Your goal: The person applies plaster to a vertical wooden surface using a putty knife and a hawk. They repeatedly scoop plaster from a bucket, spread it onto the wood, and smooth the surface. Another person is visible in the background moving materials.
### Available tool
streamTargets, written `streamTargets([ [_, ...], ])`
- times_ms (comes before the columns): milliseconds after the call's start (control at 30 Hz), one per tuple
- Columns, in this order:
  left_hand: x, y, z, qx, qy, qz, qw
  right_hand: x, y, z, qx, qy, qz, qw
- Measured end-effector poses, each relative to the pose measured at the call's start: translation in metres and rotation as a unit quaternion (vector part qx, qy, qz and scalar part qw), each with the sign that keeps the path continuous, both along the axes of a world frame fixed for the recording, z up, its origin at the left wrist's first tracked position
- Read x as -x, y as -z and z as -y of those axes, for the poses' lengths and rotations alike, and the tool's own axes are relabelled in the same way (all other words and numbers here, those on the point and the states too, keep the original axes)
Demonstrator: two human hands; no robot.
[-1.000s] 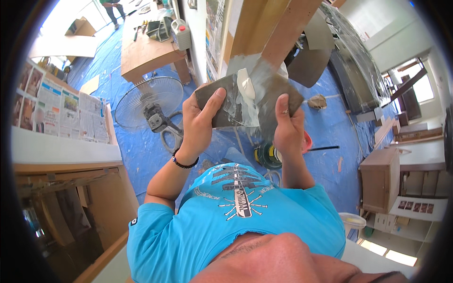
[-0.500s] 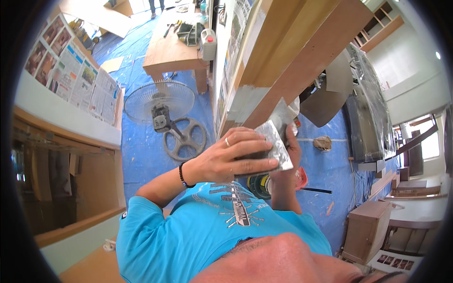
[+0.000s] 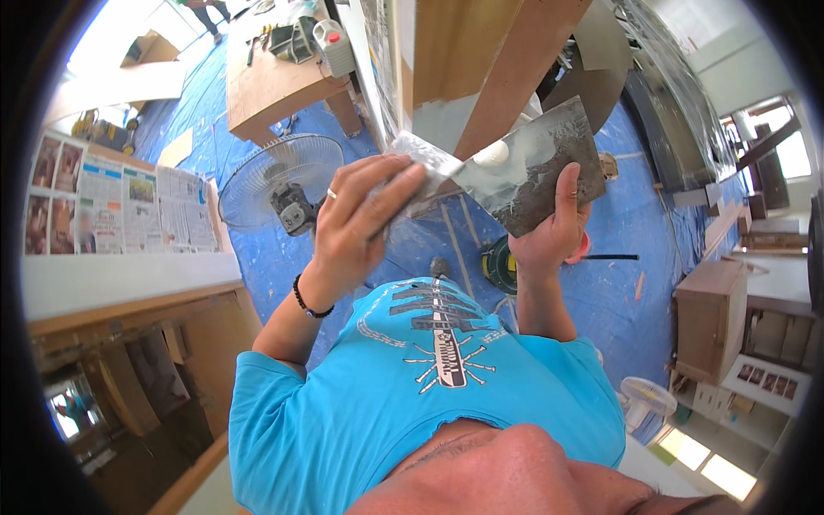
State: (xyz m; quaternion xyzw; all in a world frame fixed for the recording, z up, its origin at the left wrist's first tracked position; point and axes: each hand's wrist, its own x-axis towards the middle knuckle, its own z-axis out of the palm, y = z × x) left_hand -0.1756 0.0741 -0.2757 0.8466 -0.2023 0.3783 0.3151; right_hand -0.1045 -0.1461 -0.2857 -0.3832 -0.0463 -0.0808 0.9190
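My left hand (image 3: 356,215), slightly blurred, grips a silvery, smeared flat blade (image 3: 425,154) angled over the left corner of a larger dark metal plate (image 3: 558,129). My right hand (image 3: 547,225) holds that plate from below with its thumb on top. A white lump of putty (image 3: 491,154) and whitish smears lie on the plate. Just beyond both tools stands a wooden post (image 3: 489,73) with a pale grey patch low on it.
Left are a standing fan (image 3: 292,206), a wooden table (image 3: 275,94) with tools and a jug, and a newspaper-covered panel (image 3: 120,197). Right are a plastic-wrapped dark object (image 3: 661,120) and a cabinet (image 3: 708,318). Blue sheeting (image 3: 622,223) covers the floor. Another person stands at upper left (image 3: 206,15).
The blade in my left hand has swung from over the right-hand plate to its left corner, uncovering the putty. My right hand with the plate has moved right and up since half a second ago.
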Motion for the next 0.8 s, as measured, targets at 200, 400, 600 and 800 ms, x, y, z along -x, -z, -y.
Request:
streamTargets([
  [200,0.019,-0.012,-0.055,-0.151,0.025,-0.007,0.988,0.048,0.008,-0.077,0.085,0.088,0.097,0.988],
  [400,0.045,-0.019,-0.12,-0.174,0.108,-0.066,0.977,0.069,0.011,-0.125,0.284,0.299,0.156,0.897],
  [600,-0.008,-0.091,-0.183,0.268,0.245,-0.068,0.929,0.062,-0.037,-0.104,0.055,0.294,0.069,0.952],
  [800,-0.087,-0.272,-0.196,0.152,0.198,0.207,0.946,0.052,-0.033,-0.086,0.07,0.296,0.074,0.95],
])
